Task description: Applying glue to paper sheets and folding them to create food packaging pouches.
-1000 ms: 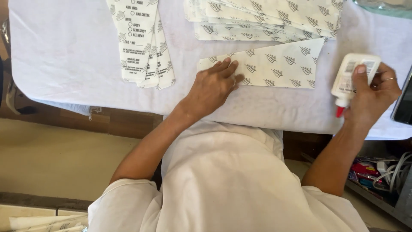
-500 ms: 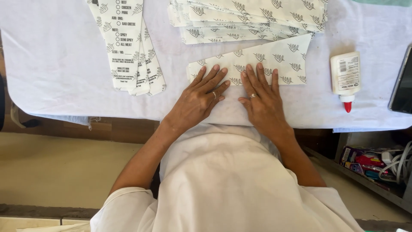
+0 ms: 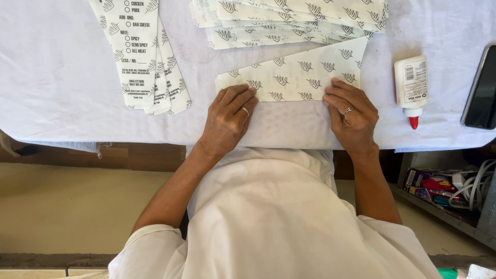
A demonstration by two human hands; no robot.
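Observation:
A white paper sheet (image 3: 299, 75) printed with a grey leaf pattern lies flat on the white cloth-covered table (image 3: 57, 88). My left hand (image 3: 227, 116) presses its near left edge with fingers spread flat. My right hand (image 3: 351, 113) presses the near right edge the same way. Both hands wear a ring. Neither hand grips anything. A white glue bottle (image 3: 412, 88) with a red tip lies on the cloth just right of my right hand, apart from it.
A fanned pile of the same patterned sheets (image 3: 289, 20) lies at the far edge. Several folded printed paper sleeves (image 3: 142, 57) lie at the left. A dark phone (image 3: 481, 90) rests at the right edge. A low shelf with packets and cables (image 3: 454, 188) stands below right.
My right hand set the glue bottle down on the cloth and came to the sheet. Both hands have since spread apart along the sheet's near edge.

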